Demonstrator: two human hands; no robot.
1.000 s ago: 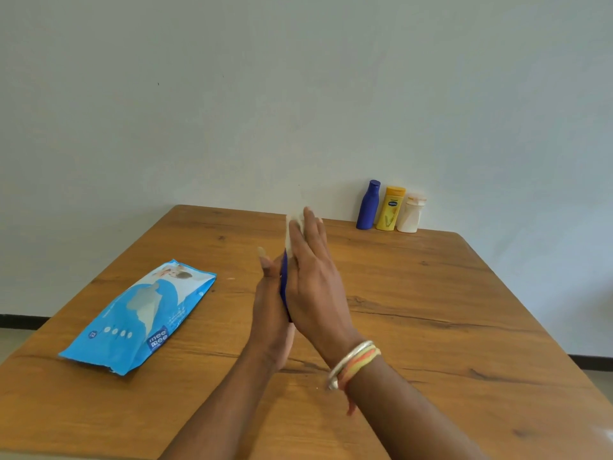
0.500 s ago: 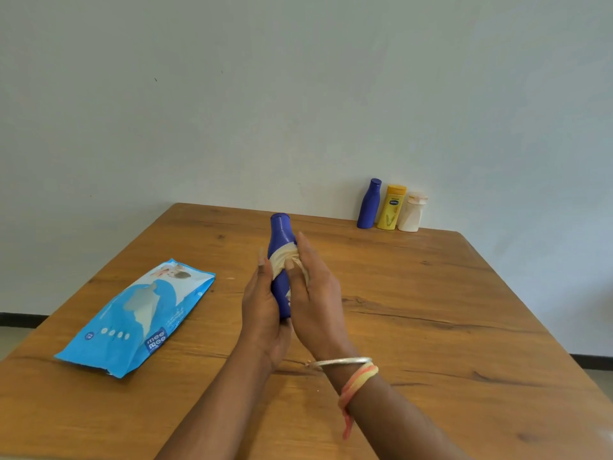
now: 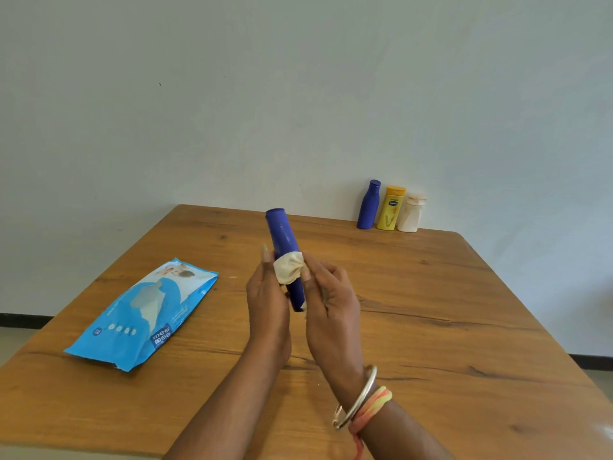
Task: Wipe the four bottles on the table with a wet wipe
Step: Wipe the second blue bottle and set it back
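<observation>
A tall dark-blue bottle (image 3: 282, 237) is held above the middle of the table, tilted slightly left, its top pointing away from me. My left hand (image 3: 267, 303) grips its lower part from the left. My right hand (image 3: 328, 302) presses a crumpled whitish wet wipe (image 3: 288, 267) around the bottle's middle. At the far edge by the wall stand three more bottles: a small blue one (image 3: 368, 205), a yellow one (image 3: 391, 209) and a white one (image 3: 410, 214).
A blue wet-wipe pack (image 3: 146, 313) lies flat on the left of the wooden table (image 3: 447, 310). The table's far edge touches a pale wall. Bangles and a thread band circle my right wrist.
My right hand slid from covering the bottle's top down to its middle with the wipe, uncovering the cap and upper body. The bottle now tilts a little more to the left.
</observation>
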